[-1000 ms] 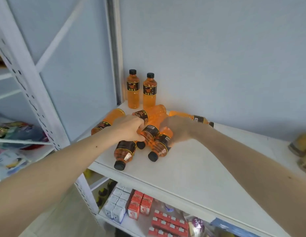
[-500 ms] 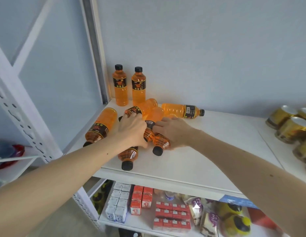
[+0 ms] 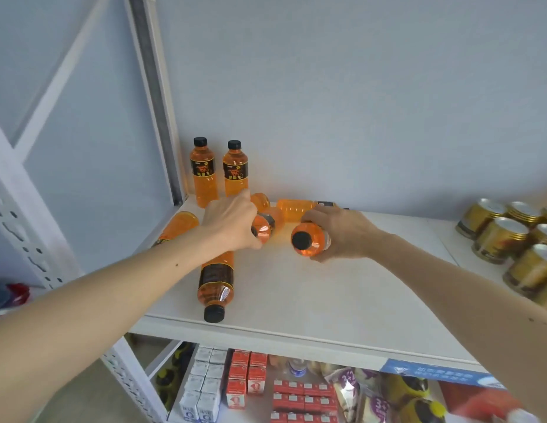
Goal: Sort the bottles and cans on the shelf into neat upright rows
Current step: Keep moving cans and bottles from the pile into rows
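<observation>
Right hand (image 3: 342, 232) now grips an orange bottle (image 3: 310, 241) and has it raised off the shelf (image 3: 327, 300), cap toward camera; half a second ago that hand lay flat on the pile. Left hand (image 3: 231, 222) curls round a second bottle (image 3: 263, 227), still in the heap. One bottle (image 3: 215, 283) lies near the front edge, another (image 3: 179, 224) at left, one (image 3: 296, 207) at back. Two upright bottles (image 3: 219, 174) stay in the corner. Gold cans (image 3: 510, 239) sit at right.

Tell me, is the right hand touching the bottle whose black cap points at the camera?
Touching. The head view shows the right hand wrapped around the orange bottle, fingers curled around its body behind the cap.
</observation>
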`<state>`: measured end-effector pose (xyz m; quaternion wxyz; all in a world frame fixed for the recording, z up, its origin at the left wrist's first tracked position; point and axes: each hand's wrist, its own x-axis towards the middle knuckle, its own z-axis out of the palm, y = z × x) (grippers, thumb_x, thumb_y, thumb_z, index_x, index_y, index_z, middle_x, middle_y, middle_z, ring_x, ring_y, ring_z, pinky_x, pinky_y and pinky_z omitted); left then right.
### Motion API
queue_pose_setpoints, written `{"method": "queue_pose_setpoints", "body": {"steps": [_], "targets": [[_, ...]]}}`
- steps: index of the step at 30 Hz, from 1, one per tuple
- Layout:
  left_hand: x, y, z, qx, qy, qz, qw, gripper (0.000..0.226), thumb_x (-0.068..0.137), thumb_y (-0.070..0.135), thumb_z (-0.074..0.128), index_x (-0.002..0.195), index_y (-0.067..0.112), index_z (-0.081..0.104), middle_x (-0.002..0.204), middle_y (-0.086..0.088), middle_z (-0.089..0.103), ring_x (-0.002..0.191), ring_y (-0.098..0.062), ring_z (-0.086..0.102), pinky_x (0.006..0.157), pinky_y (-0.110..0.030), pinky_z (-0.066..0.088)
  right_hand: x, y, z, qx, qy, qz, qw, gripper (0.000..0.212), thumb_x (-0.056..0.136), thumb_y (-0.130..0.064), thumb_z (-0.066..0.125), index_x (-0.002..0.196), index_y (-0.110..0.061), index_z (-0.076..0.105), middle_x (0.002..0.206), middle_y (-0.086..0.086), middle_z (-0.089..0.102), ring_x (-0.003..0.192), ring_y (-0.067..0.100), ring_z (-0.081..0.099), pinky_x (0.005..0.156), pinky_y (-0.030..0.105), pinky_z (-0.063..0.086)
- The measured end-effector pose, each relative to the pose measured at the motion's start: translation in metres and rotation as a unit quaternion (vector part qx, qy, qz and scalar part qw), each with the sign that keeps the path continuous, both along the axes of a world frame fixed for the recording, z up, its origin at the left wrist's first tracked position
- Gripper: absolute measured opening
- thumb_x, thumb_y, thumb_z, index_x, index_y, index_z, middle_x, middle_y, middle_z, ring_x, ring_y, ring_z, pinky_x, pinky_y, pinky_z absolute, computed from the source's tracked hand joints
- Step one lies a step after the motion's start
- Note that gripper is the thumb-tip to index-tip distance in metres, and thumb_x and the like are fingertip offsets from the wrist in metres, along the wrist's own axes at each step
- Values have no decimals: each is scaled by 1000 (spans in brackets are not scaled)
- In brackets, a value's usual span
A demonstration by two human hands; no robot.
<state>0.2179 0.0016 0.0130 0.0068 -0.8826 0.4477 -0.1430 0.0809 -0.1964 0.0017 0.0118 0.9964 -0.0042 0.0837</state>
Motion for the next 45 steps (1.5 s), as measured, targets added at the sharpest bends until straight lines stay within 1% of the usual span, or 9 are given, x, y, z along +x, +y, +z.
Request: {"method": "queue_pose_setpoints", "body": {"steps": [5, 10, 13, 16, 19, 23, 29, 37, 45], "targets": [[12, -20, 42, -37, 22, -28, 999, 37, 77, 39, 73, 87, 5, 62, 102, -5, 48, 72, -24, 55, 54, -35, 44, 0, -25, 25, 174, -29, -141, 974, 49, 57, -62, 70, 91, -32, 50, 84, -11, 62, 81, 14, 59, 58, 27, 44], [24, -53, 64, -49, 66, -67, 994, 22, 85, 24, 67, 94, 4, 63, 102, -11, 52, 78, -27, 58, 60, -34, 45, 8, -40, 38, 248, 13, -221, 943, 61, 65, -48, 75, 110, -28, 41, 92, -3, 59, 80, 11, 58, 55, 26, 42], [35, -69, 69, 2, 71, -100, 992, 19, 90, 19, 59, 106, 8, 59, 96, -10, 57, 80, -26, 59, 60, -34, 46, 9, -45, 48, 238, 21, -239, 941, 58, 62, -45, 79, 105, -25, 46, 91, -5, 57, 77, 7, 55, 52, 23, 39], [44, -82, 70, 43, 64, -134, 988, 23, 94, 21, 56, 115, 11, 57, 95, -6, 50, 82, -21, 52, 57, -26, 36, 7, -46, 58, 212, 23, -216, 953, 59, 63, -48, 82, 106, -24, 49, 95, -6, 56, 84, 12, 55, 55, 22, 38], [46, -93, 69, 54, 71, -152, 984, 26, 95, 26, 56, 117, 12, 56, 90, -2, 47, 78, -17, 48, 53, -23, 30, 5, -43, 69, 168, 42, -198, 965, 45, 75, -55, 71, 99, -21, 53, 97, -1, 59, 89, 18, 55, 57, 23, 37], [45, -104, 65, 62, 57, -154, 985, 27, 97, 38, 50, 111, 15, 54, 83, 0, 47, 73, -16, 49, 56, -27, 37, 4, -40, 81, 82, 59, -211, 972, 42, 86, -58, 53, 89, -16, 55, 85, 1, 59, 80, 19, 55, 57, 28, 36], [44, -113, 61, 63, 43, -135, 988, 32, 98, 38, 47, 113, 10, 50, 90, -4, 54, 79, -18, 54, 56, -26, 37, 4, -37, 81, 72, 38, -223, 972, 38, 88, -47, 58, 68, -18, 45, 72, 1, 52, 64, 13, 48, 50, 26, 30], [18, -133, 62, 87, 18, -194, 977, 30, 98, 38, 49, 108, 10, 51, 89, -4, 55, 77, -17, 56, 61, -31, 48, -35, -50, 83, 62, 38, -267, 961, 42, 89, -50, 55, 88, -8, 59, 78, 4, 57, 70, 18, 51, 51, 24, 34], [-60, -174, 66, 96, 54, -310, 944, 30, 96, 46, 47, 107, 18, 50, 91, 0, 56, 81, -16, 57, 65, -33, 52, -132, -70, 95, 40, 48, -347, 936, 39, 88, -53, 56, 88, -14, 59, 77, 0, 59, 66, 10, 51, 51, 25, 34]]}}
